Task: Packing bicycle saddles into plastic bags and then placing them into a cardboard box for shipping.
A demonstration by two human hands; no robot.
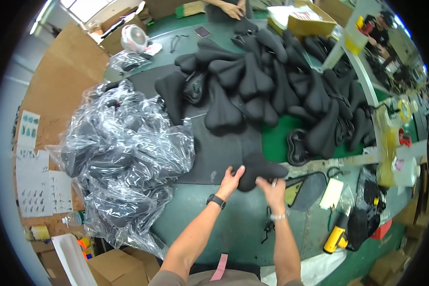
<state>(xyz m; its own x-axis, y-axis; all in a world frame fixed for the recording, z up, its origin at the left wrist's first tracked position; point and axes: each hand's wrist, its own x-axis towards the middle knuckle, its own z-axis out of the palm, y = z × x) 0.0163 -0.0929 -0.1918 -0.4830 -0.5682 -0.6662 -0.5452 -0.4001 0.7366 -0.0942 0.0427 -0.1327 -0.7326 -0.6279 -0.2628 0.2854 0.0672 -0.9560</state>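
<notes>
A black bicycle saddle [258, 168] is held over the near edge of the dark mat, its narrow nose toward the right. My left hand [231, 181] grips its wide left end, thumb on top. At its near side, my right hand [273, 191] also has hold of it, with the fingers partly hidden. Beyond lies a heap of loose black saddles [255, 78], some with their undersides up. To the left is a large pile of saddles in clear plastic bags [128, 148]. A dark flat padded piece [309, 191] lies just right of my right hand.
The green table [195, 209] carries a yellow heat gun [337, 234], a pale notepad [331, 193] and more black saddle parts at the right. A white fan [134, 38], a phone [202, 32] and a yellow box [302, 21] stand farther back. Another person's hands [232, 9] work at the far edge.
</notes>
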